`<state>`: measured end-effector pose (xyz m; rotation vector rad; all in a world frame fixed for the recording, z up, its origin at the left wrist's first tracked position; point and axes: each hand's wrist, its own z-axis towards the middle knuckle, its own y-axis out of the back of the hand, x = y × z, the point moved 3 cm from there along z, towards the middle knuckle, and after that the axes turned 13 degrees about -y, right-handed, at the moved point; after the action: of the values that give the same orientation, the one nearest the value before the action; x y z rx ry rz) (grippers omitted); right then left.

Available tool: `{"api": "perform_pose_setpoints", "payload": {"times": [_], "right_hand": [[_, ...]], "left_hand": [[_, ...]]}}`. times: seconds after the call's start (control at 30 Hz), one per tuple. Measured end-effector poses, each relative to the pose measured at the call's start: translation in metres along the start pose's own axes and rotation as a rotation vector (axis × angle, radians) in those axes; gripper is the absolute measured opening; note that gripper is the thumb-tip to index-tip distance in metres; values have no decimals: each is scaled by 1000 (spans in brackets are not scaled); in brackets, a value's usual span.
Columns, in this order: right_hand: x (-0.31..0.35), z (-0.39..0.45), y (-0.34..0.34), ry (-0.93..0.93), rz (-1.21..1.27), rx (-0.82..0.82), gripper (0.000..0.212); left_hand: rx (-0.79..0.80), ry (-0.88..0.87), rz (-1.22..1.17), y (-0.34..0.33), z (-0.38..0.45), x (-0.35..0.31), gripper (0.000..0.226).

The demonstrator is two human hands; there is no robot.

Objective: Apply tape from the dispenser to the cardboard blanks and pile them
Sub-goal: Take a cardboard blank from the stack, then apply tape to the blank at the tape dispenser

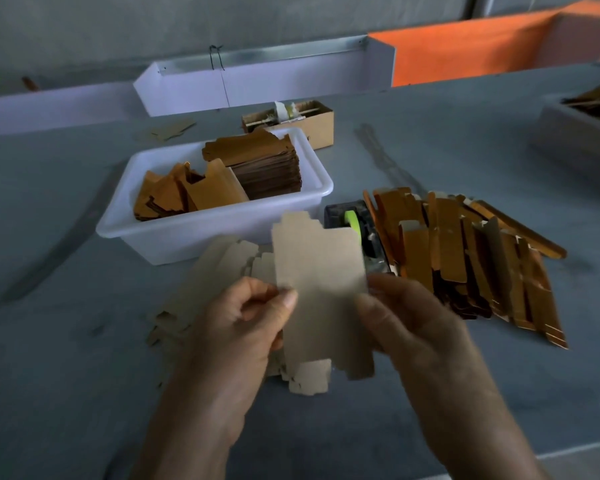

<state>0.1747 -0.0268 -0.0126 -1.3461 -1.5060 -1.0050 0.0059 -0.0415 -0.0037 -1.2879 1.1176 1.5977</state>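
Note:
Both of my hands hold one grey-brown cardboard blank (321,292) above the table, plain side up. My left hand (246,323) pinches its left edge between thumb and fingers. My right hand (413,327) grips its right edge. Behind the blank sits the dark tape dispenser (354,220) with a green tape roll, partly hidden by the blank. Beneath my hands lies a loose pile of plain-side-up blanks (219,271). To the right is a fanned heap of folded gold-faced blanks (465,258).
A white plastic tub (187,233) holding stacked gold blanks stands behind the pile. A small brown carton (312,126) sits further back, near a white metal tray (257,84). Another tub (575,133) is at the right edge. An orange bin (465,53) is behind.

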Motion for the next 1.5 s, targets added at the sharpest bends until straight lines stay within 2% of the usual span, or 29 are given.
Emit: {"api": "perform_pose_setpoints", "payload": {"times": [0.07,0.17,0.23,0.37,0.47,0.53,0.7,0.83,0.93,1.03,1.1,1.23,1.3,1.37,1.43,1.5], "right_hand": [[-7,3,-5,-93,136,60,43],[-13,6,-4,-125,244,72,41],[-14,6,-5,-128,276,99,38],[-18,8,-3,-116,222,104,34],[-19,8,0,-70,168,84,20],[-18,7,1,-24,99,34,6],[-9,-1,1,189,-235,-196,14],[-3,-10,-10,286,-317,-192,19],[-3,-12,-13,273,-226,-99,21],[-3,-8,-10,263,-223,-100,11],[-4,-6,-10,252,-228,-82,14],[-5,-4,-7,197,-244,-104,11],[-7,-2,-1,174,-229,-183,26],[-9,2,4,121,-172,-194,40],[-11,3,2,15,-32,-59,39],[-12,3,0,-81,94,67,31]], "left_hand": [[29,-2,-43,-7,-3,-1,8],[55,28,-144,-14,-5,-1,42],[56,58,-169,-21,-6,-2,53],[-13,56,-138,-33,-7,6,26],[-19,45,-109,-33,-5,12,15],[-11,30,-91,-33,-4,13,14],[0,8,-50,-37,-5,15,14],[3,-40,-11,-41,-5,9,30],[69,-31,-58,-42,-8,6,9],[156,-26,-137,-39,-9,4,13],[220,-48,-132,-38,-10,1,18],[216,-64,-72,-36,-11,4,13],[251,-33,-81,-34,-12,6,13],[309,-15,-100,-33,-14,5,21],[366,-8,-79,-35,-16,5,24],[371,3,-47,-36,-16,7,15]]}}
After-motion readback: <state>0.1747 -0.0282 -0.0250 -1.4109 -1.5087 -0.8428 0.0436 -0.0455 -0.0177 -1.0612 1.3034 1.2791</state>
